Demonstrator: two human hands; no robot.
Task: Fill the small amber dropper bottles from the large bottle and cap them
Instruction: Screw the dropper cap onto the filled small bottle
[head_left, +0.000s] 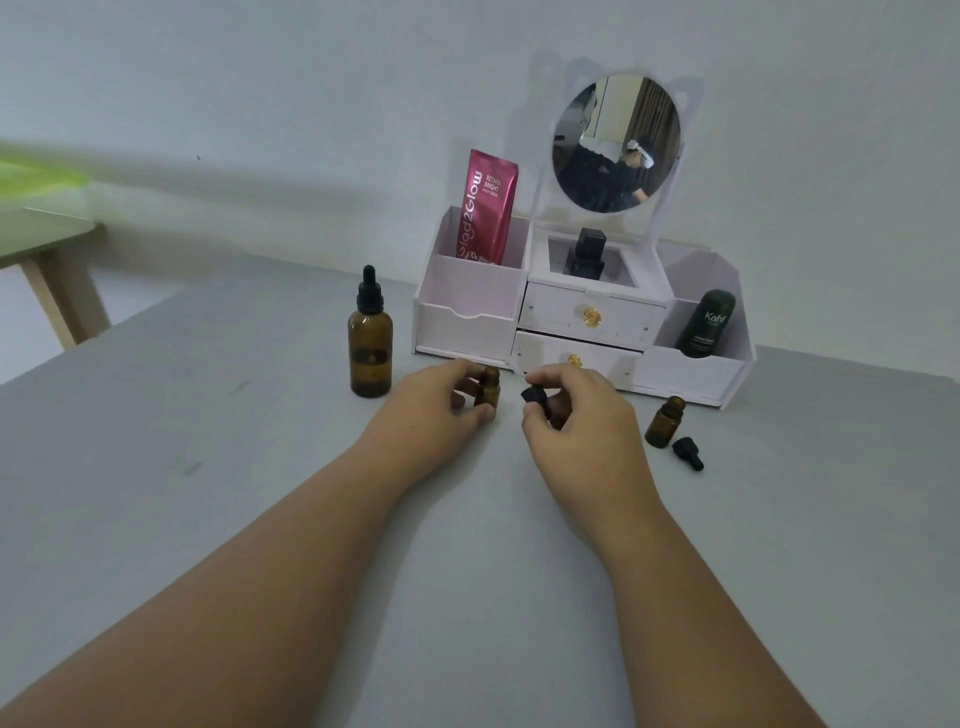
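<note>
Left hand: the left hand (441, 397) was closed around a small amber bottle (488, 388) that stood upright on the grey table (208, 519), its mouth open.
Right hand: the right hand (576, 410) pinched a black dropper cap (535, 397) in its fingertips, just beside that bottle and not yet on it.
Second small bottle: another small bottle (665, 422) stood to the right, uncapped, with its loose cap (687, 453) lying on the table just beside it.
Large bottle: the large amber bottle (370, 345) stood left of the hands, its dropper top on.
Fill levels: could not be told through the dark glass.
Progress: neither small bottle was capped; both caps were left to fit, and probably the filling too.
Background: a white organizer (582, 322) with a mirror sat behind.
</note>
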